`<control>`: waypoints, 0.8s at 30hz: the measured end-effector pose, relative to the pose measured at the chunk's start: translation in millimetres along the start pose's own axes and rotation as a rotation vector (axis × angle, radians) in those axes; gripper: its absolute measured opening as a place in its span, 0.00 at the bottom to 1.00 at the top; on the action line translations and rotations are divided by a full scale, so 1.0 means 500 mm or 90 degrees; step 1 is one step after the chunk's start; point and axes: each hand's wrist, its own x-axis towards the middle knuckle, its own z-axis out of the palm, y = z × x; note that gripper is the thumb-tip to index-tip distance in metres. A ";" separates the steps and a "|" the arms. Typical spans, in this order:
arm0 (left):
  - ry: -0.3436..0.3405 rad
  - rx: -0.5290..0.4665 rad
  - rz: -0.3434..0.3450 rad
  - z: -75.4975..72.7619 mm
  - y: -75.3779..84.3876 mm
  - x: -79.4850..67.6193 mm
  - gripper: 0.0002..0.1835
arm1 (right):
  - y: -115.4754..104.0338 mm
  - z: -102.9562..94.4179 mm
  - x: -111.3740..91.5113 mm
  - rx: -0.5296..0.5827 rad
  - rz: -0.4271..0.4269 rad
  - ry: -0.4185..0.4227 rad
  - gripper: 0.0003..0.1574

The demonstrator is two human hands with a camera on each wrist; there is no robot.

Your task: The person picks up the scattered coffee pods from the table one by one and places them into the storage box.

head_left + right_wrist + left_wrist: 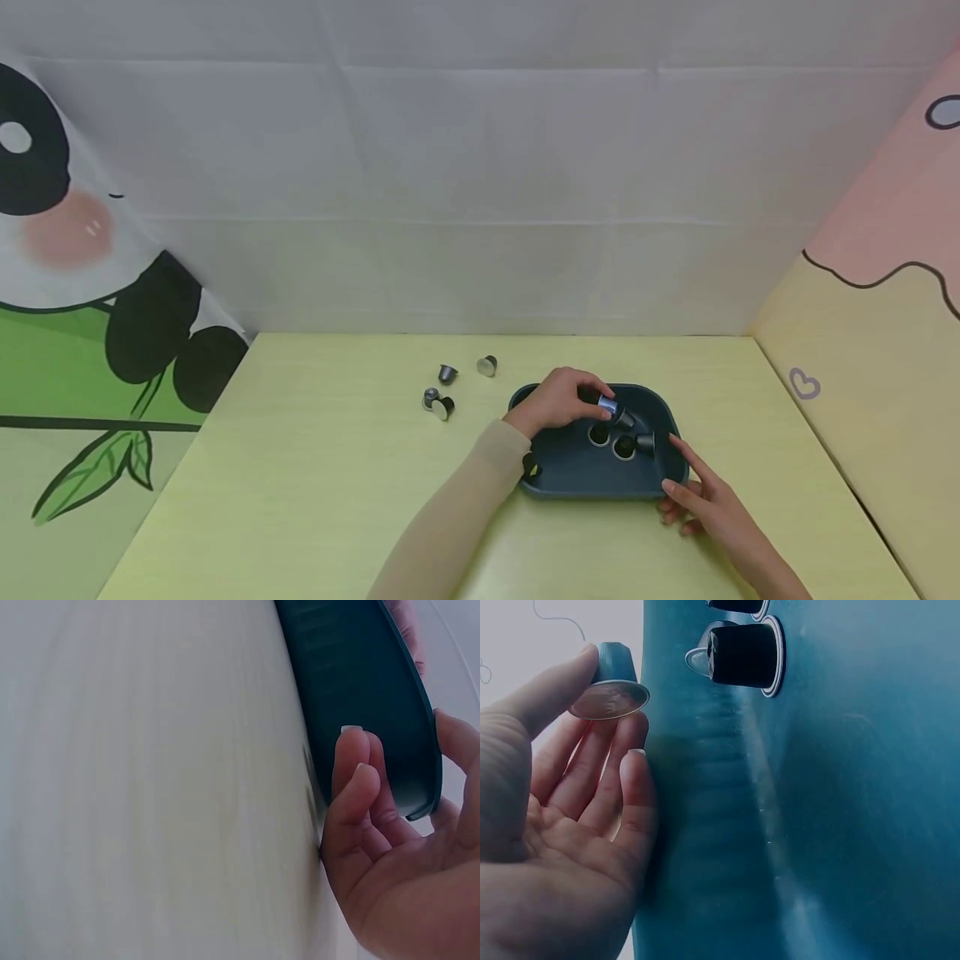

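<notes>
A blue coffee capsule [608, 406] is pinched between the thumb and fingers of my left hand [558, 402], over the dark blue tray [581, 482]. In the left wrist view the capsule [616, 664] has its foil lid facing down toward the palm. Several dark coffee capsules lie in the tray, among them a black capsule [739, 656] on its side. My right hand [708, 500] grips the tray's near right corner, with a finger and thumb at the rim. The right wrist view shows the other fingers curled against the tray's outer wall [360, 667].
Several loose capsules lie on the pale yellow table left of the tray, including a silver capsule [447, 374] and a pale-lidded capsule [487, 366]. Part of another capsule [531, 467] shows inside the tray beside my left sleeve [457, 500]. A white cloth backdrop [487, 167] closes the far side.
</notes>
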 end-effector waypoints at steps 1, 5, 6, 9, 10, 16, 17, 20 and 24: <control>0.000 0.001 -0.001 0.000 0.000 0.000 0.14 | 0.000 0.000 0.000 -0.001 0.000 0.001 0.46; 0.001 0.004 -0.005 -0.001 0.002 -0.001 0.15 | 0.000 0.000 0.001 -0.001 0.002 0.003 0.46; 0.001 0.004 -0.006 -0.001 0.002 -0.001 0.15 | 0.000 0.000 0.001 -0.001 0.002 0.002 0.46; 0.003 0.002 -0.007 -0.001 0.002 -0.001 0.16 | 0.001 -0.001 0.002 0.000 -0.001 -0.002 0.46; 0.003 0.000 -0.007 -0.002 0.002 -0.002 0.16 | 0.001 -0.001 0.003 -0.001 -0.003 -0.004 0.46; 0.001 -0.011 -0.010 -0.001 -0.002 -0.002 0.17 | 0.003 -0.002 0.004 -0.006 -0.013 -0.009 0.46; 0.000 -0.013 -0.011 -0.001 -0.003 -0.002 0.17 | 0.003 -0.002 0.004 -0.005 -0.012 -0.008 0.46; 0.000 -0.020 -0.016 -0.001 -0.003 -0.002 0.17 | 0.002 -0.002 0.003 -0.004 -0.013 -0.008 0.46; -0.002 -0.028 -0.009 -0.002 0.001 -0.003 0.16 | 0.000 0.001 0.004 -0.005 -0.009 -0.003 0.46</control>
